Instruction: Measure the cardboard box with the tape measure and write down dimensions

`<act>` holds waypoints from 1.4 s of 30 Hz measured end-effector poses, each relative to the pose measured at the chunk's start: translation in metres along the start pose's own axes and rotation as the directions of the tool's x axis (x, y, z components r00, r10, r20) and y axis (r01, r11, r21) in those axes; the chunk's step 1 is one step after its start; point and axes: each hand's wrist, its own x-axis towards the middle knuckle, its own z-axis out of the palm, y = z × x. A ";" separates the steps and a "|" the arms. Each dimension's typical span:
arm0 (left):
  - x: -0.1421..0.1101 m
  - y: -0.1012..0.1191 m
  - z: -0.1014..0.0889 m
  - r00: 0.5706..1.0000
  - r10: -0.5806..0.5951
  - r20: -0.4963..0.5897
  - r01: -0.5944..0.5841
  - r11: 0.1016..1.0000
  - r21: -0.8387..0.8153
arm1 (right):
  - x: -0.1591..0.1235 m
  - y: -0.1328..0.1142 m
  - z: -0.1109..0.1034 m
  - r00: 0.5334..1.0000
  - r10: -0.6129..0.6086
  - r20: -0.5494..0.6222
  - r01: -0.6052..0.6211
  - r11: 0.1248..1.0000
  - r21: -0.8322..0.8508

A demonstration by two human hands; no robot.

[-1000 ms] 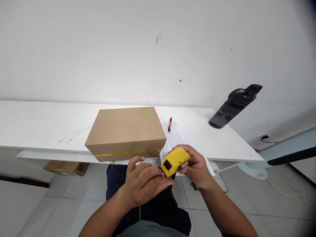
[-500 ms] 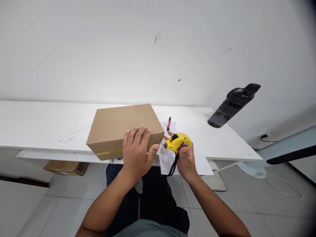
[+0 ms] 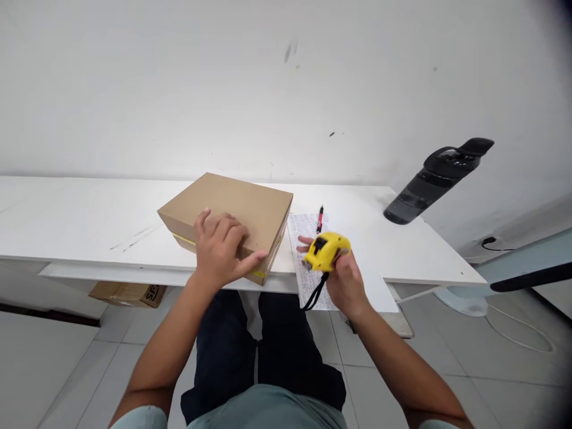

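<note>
Since half second ago, box point(image 3: 250, 196) is turned on desk point(image 3: 107, 229): it sits slanted, one corner toward lower middle of frame. Left hand point(image 3: 218, 247) open, fingers spread over top of box near front edge. Right hand point(image 3: 346, 277) grips tape measure point(image 3: 328, 255), right of box, above paper point(image 3: 369, 280), apart from box. Pen point(image 3: 320, 219) near upper end of paper. Bottle point(image 3: 429, 187) at right of frame. White wall point(image 3: 134, 89) fills upper part; tiled floor point(image 3: 373, 387) below.
</note>
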 end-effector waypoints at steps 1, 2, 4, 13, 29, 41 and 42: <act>0.000 0.009 0.000 0.999 -0.024 0.034 0.022 0.998 0.056 | 0.011 0.000 -0.001 0.998 -0.015 -0.064 0.015 1.000 -0.012; -0.001 0.019 0.000 0.996 -0.059 0.071 0.052 0.994 0.098 | 0.023 0.000 -0.002 0.993 -0.020 -0.117 0.017 0.999 -0.028; -0.005 0.039 0.000 0.982 -0.130 0.139 0.110 0.983 0.144 | 0.053 0.001 -0.006 0.982 -0.013 -0.187 0.000 0.998 -0.069; -0.024 0.014 -0.003 0.968 -0.153 0.199 0.156 0.988 -0.004 | 0.131 0.012 -0.005 0.978 0.197 -0.065 -0.204 0.969 -0.136; -0.040 -0.014 -0.059 0.961 -0.257 0.101 0.245 0.962 0.123 | 0.048 -0.030 0.013 0.971 0.036 0.236 0.035 0.957 -0.289; -0.027 0.032 -0.064 0.976 0.209 -0.061 -0.201 0.973 0.110 | 0.011 -0.020 0.053 0.910 0.025 0.414 0.085 0.966 -0.244; -0.030 0.017 -0.065 0.976 0.209 -0.065 -0.195 0.966 0.171 | 0.013 -0.020 0.049 0.931 0.005 0.365 0.100 0.958 -0.268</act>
